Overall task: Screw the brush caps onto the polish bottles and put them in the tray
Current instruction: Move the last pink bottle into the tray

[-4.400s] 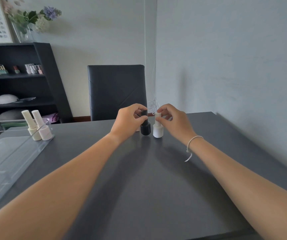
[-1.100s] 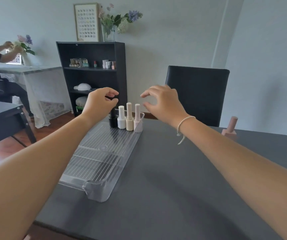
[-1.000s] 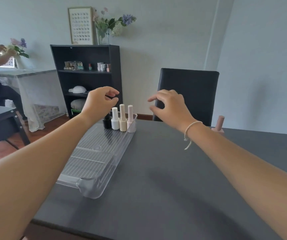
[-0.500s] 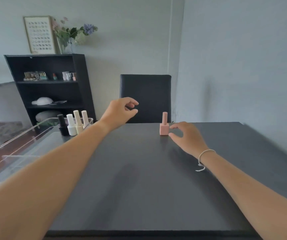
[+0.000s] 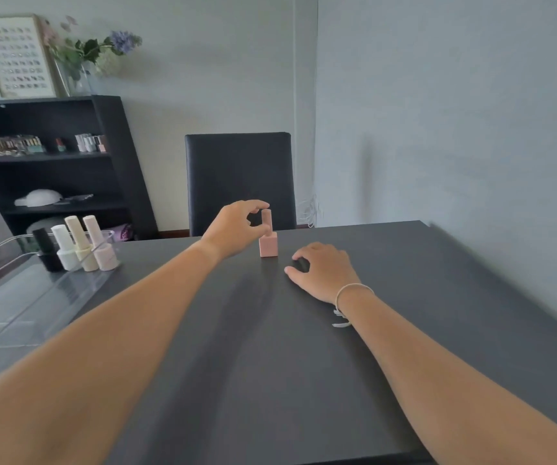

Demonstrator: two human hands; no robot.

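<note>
Forearms of mine stretch over the dark worktop [image 5: 270,364]. My right hand [image 5: 324,271] rests on it, fingers loosely curled and holding nothing, just beside the pink bottle [image 5: 268,244]. That bottle stands upright on the worktop, and my left hand [image 5: 237,229] pinches its pink cap [image 5: 266,220] between thumb and forefinger. Farther left, the clear tray [image 5: 18,307] carries four capped bottles [image 5: 75,245] in a row at its far end. Behind stand a chair [image 5: 240,179] and a black shelf [image 5: 52,169].
</note>
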